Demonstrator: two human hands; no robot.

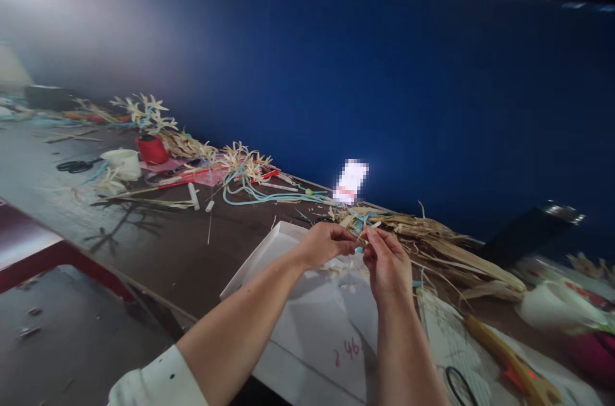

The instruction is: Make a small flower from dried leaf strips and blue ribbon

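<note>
Above white tray (269,252) on worktop (158,246): left hand (323,244) and right hand (387,265) meet, each grip pinched narrow on 1 small straw piece (364,236). Piece looks barely started, shape too small to tell. Finished straw flowers (144,110) stand far left. Husk pile (446,246) just behind hands, seemingly unused.

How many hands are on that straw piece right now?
2. The left hand pinches the straw piece from the left, the right hand from the right, fingertips meeting above the white tray. No other hands show; the fingers hide most of the piece.
</note>
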